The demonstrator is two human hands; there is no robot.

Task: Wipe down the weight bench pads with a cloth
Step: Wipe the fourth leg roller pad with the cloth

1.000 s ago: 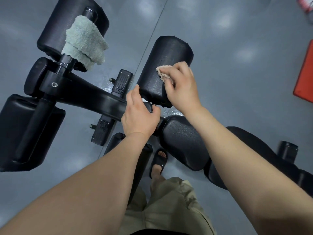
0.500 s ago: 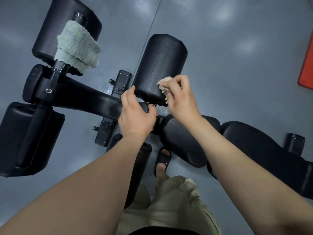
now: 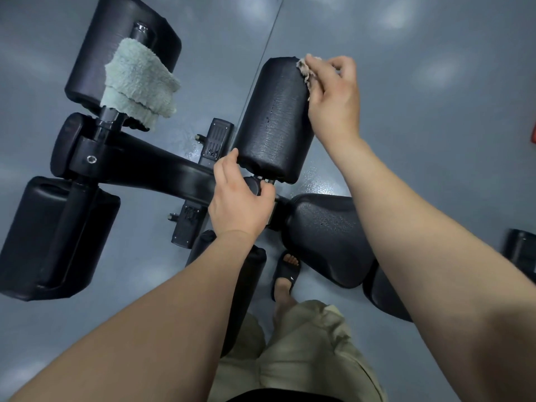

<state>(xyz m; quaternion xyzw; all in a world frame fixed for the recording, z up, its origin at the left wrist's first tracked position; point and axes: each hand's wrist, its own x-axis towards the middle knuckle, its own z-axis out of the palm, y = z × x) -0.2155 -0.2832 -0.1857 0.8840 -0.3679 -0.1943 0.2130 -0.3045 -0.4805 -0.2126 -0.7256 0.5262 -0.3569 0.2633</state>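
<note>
Mostly hidden: cloth (image 3: pixel 304 69) under right hand (image 3: pixel 333 103), against pad (image 3: pixel 272 117).

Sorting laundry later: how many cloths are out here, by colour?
Green cloth, draped over the far left roller pad: 1
Tan cloth, pinched in the right hand: 1
Total: 2

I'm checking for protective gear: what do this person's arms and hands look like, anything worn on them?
The left forearm and right forearm are bare, no sleeve in view. The left hand and right hand wear no gloves; no watch, bracelet or ring shows. Below: khaki shorts and a black slide sandal.
</note>
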